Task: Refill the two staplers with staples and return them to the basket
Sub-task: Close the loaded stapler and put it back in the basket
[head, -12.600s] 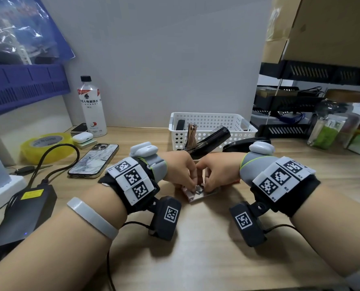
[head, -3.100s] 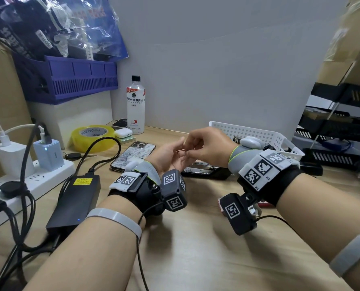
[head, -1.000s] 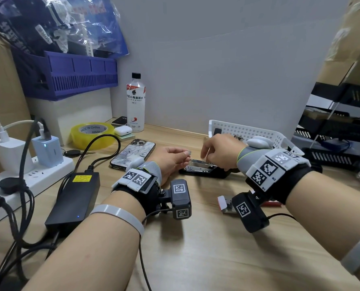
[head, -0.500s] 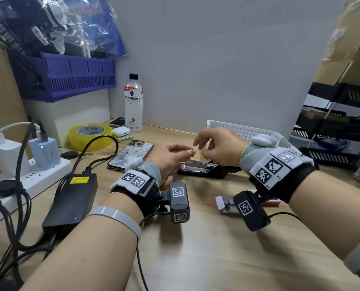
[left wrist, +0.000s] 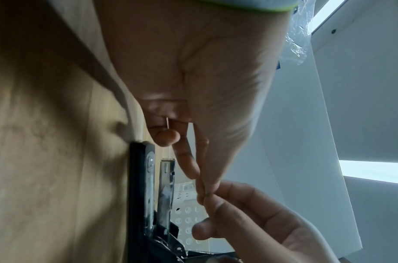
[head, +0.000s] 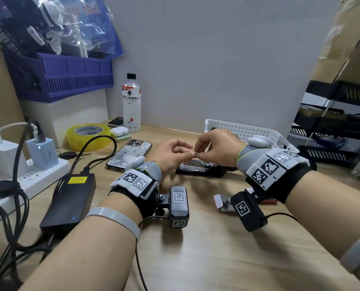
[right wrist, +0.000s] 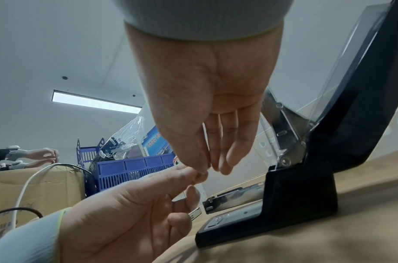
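A black stapler [head: 200, 168] lies on the desk with its lid swung up [right wrist: 342, 106] and its metal channel [left wrist: 167, 188] bare. Just above it my two hands meet fingertip to fingertip. My left hand [head: 190, 154] is palm up and pinches with thumb and forefinger; a short strip of staples [right wrist: 194, 214] pokes out of its curled lower fingers. My right hand [head: 198, 153] comes down from above and pinches a small bit of staples at the same spot, mostly hidden by the fingers. The white basket [head: 248, 133] stands behind my right hand. An open staple box [head: 223, 203] lies under my right wrist.
A phone [head: 129, 153], a tape roll [head: 86, 135], an earbud case [head: 119, 131] and a bottle [head: 131, 103] sit at the back left. A power brick [head: 69, 202] and a power strip [head: 25, 179] with cables fill the left side. Black trays [head: 332, 143] stand at the right.
A second ago my right hand was low at the stapler and apart from the left. Both hands have risen a little and their fingertips now touch above the stapler.
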{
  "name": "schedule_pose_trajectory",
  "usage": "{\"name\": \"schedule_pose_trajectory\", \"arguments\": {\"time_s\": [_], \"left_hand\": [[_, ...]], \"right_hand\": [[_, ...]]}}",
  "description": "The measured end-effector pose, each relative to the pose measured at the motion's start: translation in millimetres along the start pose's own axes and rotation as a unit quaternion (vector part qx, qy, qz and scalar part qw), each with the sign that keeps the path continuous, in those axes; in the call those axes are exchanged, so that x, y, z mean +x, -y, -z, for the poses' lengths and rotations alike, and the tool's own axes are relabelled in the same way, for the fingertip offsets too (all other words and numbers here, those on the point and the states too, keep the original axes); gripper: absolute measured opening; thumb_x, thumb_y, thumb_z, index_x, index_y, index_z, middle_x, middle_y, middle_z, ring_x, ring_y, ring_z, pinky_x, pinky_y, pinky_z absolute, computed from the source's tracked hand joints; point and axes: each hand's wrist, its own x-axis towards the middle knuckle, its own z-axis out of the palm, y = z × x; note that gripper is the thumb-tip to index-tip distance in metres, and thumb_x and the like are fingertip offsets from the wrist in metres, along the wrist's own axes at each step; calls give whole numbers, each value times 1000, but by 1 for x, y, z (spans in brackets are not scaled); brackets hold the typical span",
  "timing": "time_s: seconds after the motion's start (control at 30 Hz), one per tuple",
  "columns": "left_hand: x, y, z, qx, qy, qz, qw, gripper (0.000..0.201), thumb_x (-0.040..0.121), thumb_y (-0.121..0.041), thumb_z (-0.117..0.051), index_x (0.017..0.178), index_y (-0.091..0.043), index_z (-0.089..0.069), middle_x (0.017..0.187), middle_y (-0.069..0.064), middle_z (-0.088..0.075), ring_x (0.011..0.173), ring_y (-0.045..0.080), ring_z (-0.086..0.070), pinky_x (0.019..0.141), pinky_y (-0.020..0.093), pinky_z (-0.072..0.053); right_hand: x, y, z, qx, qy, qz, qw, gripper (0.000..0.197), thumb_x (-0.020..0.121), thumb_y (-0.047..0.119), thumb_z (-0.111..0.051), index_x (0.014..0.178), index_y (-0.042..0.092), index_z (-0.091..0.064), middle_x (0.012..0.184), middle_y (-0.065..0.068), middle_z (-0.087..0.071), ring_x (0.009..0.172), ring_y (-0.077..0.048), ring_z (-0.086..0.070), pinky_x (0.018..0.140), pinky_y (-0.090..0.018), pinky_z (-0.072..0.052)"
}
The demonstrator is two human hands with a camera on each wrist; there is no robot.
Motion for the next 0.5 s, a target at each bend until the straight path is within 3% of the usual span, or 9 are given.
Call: {"name": "schedule_pose_trajectory", "arguments": {"time_s": [0.1,0.27,0.37,0.5], "left_hand": [[1,0,0,12,-3,-1,1000,30,78,-14,-81,103,-7,-67,75,2,-70,66,8,-63,56,14,-44],[4,6,3,48,-39,17,998,19,82,-13,-77,99,-9,-70,81,5,-68,47,5,-56,40,20,-39],[6,12,6,96,-17,49,994,18,81,-16,-78,98,-12,-74,76,1,-66,49,4,-55,50,23,-42],[8,15,6,118,-10,65,991,15,80,-14,-79,95,-14,-77,74,1,-65,68,13,-59,62,23,-46]], "right_hand": [[1,1,0,9,8,-7,1000,9,84,23,-69,91,21,-75,88,7,-73,47,22,-52,56,-13,-38],[6,0,1,-59,21,-54,997,12,84,15,-66,89,22,-74,94,0,-74,54,-4,-58,65,-28,-55],[5,0,-3,-126,34,-64,989,15,86,12,-64,90,22,-74,96,-5,-73,69,-21,-60,78,-34,-58],[6,-1,-11,-135,45,-75,987,20,84,6,-63,83,23,-73,84,-3,-75,73,-23,-72,75,-35,-61]]}}
